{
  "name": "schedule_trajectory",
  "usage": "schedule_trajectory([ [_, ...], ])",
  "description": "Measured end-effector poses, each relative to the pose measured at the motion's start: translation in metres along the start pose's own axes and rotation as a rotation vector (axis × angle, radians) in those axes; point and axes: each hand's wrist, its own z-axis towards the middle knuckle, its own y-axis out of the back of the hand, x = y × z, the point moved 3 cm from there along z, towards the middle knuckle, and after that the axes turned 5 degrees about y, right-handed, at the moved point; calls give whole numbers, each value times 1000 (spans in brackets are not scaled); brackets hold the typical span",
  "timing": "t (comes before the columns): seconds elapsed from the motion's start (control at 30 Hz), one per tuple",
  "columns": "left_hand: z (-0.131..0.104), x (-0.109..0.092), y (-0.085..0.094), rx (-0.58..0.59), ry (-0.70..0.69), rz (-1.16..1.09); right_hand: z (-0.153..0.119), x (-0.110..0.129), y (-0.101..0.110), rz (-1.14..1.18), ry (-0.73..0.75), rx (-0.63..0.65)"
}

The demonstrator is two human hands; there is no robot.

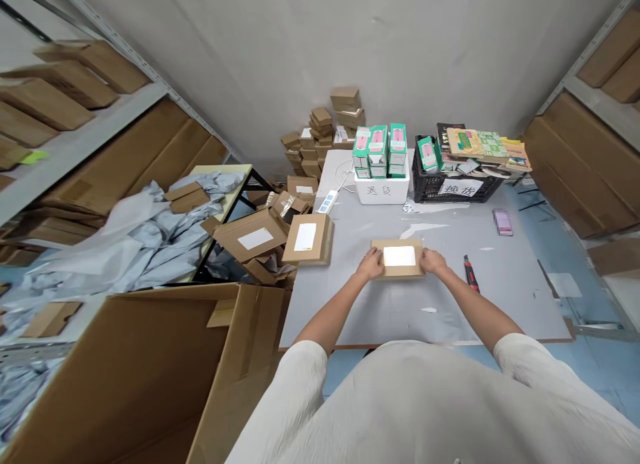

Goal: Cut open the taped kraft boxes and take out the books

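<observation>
A small brown cardboard box (395, 271) with a white label on top is held over the grey table (350, 311). Closed on its left end is my left hand (371, 264), and my right hand (433, 261) grips the right end. Right of my right hand lies a red and black utility knife (471, 275). Another labelled brown box (323, 241) sits at the table's left edge.
Behind stand a white bin (383, 192) of green-and-pink boxes and a black crate (425, 191) of books. A purple item (503, 223) lies at the right. A large open carton (165, 357) and piled boxes are on the left.
</observation>
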Motion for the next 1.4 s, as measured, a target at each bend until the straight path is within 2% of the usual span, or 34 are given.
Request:
schedule_trajectory([
  [0.07,7,5,0,-50,42,-69,1,-3,0,50,8,-40],
  [0.17,18,7,2,-132,158,-207,11,-2,2,269,32,-128],
  [0.3,28,5,2,-69,265,-437,22,1,-6,613,-26,-122],
  [0.47,26,4,8,-40,281,-572,18,-1,-10,762,0,-198],
  [0.57,24,1,12,-52,242,-659,13,-2,-3,760,26,-264],
  [0.7,21,-8,17,-130,203,-674,7,-2,7,744,61,-357],
  [0.87,10,-6,16,-219,287,-591,-4,-11,6,711,46,-422],
  [1.0,5,0,9,-225,327,-518,-14,-21,6,564,-2,-411],
  [1.17,6,2,1,-180,319,-483,-20,-28,12,437,-53,-339],
  [1.3,7,5,-4,-163,398,-447,-19,-31,13,402,-123,-319],
  [1.4,10,5,-4,-210,366,-467,-16,-29,11,456,-95,-357],
])
